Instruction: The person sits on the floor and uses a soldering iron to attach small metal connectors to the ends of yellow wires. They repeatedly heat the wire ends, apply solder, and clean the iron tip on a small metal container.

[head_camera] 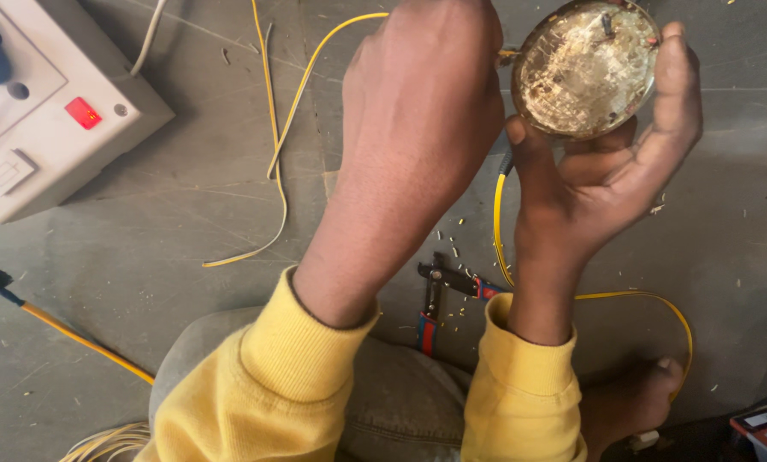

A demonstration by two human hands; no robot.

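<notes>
My right hand (610, 171) holds up a round, shallow metal disc (584, 68), scratched and brassy, with its fingers curled around the rim. My left hand (422, 94) is closed with its back to the camera, its fingertips hidden against the disc's left edge. A thin yellow wire (310, 64) runs from the floor up into that fist, and a short wire end shows between fist and disc. A second yellow wire (499, 222) loops down behind my right wrist and around to my bare foot (640, 398).
A white switch-and-socket box (54, 111) with a lit red indicator sits at the top left. Pliers with red and blue handles (435, 295) lie on the grey floor (169, 205) between my forearms, among wire clippings. An orange cable (75, 338) crosses the lower left.
</notes>
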